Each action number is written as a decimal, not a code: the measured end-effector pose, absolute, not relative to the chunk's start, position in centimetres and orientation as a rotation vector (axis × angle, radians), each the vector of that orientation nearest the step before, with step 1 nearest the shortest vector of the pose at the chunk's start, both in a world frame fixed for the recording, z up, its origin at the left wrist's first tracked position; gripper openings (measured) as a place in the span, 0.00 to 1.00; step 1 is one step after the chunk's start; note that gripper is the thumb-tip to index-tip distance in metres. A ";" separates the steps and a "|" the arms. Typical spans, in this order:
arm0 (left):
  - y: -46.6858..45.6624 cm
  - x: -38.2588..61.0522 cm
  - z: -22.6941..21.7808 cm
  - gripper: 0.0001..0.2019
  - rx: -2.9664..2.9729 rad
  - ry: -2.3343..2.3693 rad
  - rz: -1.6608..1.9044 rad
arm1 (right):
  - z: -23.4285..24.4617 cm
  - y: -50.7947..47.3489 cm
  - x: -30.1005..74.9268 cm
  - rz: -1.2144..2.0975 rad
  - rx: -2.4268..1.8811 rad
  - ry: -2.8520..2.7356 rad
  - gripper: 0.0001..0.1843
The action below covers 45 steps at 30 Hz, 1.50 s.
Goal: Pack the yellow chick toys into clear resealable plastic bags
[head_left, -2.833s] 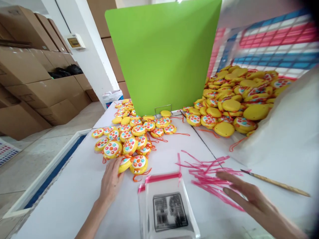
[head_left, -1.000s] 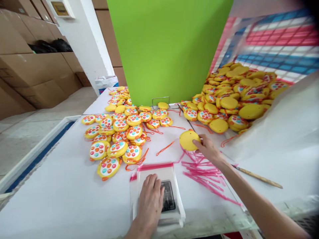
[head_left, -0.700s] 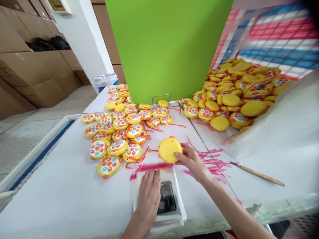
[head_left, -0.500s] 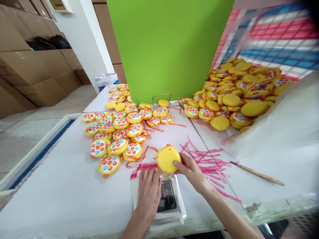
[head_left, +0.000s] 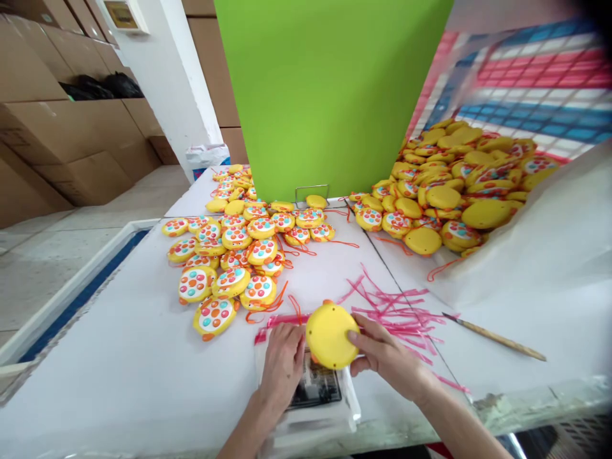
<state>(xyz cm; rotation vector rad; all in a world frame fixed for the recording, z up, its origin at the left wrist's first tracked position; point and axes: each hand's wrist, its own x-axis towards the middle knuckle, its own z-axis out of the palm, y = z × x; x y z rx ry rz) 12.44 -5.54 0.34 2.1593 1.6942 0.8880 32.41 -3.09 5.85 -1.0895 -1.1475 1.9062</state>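
Observation:
My right hand (head_left: 388,361) is shut on a round yellow toy (head_left: 329,336), whose plain back faces up and whose small orange tip points away from me. My left hand (head_left: 282,364) grips the mouth of a clear plastic bag (head_left: 315,408), just left of the toy and nearly touching it. The bag has a pink-red strip along its opening and a dark printed label, partly hidden by the toy. Close by on the white table (head_left: 119,363), to the left, lies a loose heap of yellow toys (head_left: 229,255) with colourful dots and orange cords.
Behind the hands, pink plastic strips (head_left: 396,312) are scattered, and a wooden-handled brush (head_left: 497,338) lies to the right. A large pile of yellow toys (head_left: 444,204) rests against a green board (head_left: 329,95). Cardboard boxes (head_left: 71,140) stand beyond the table's left edge.
My right hand has carried the yellow toy down and left, from beside the right pile to the bag. The toy now sits closer to my left hand, which stays on the bag's mouth.

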 end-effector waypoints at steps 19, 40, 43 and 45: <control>-6.9 12.4 2.1 0.08 2.486 1.664 1.112 | 7.3 -2.0 30.1 0.927 -1.173 -2.174 0.18; -6.0 9.4 4.2 0.12 1.111 1.548 1.201 | 6.7 -1.8 30.1 0.687 -1.148 -2.339 0.19; -5.6 10.0 4.4 0.12 1.115 1.521 1.212 | 6.9 -1.8 29.8 0.556 -1.091 -2.582 0.17; -5.5 10.3 4.4 0.12 1.113 1.519 1.198 | 6.8 -1.9 29.5 0.402 -1.101 -2.756 0.20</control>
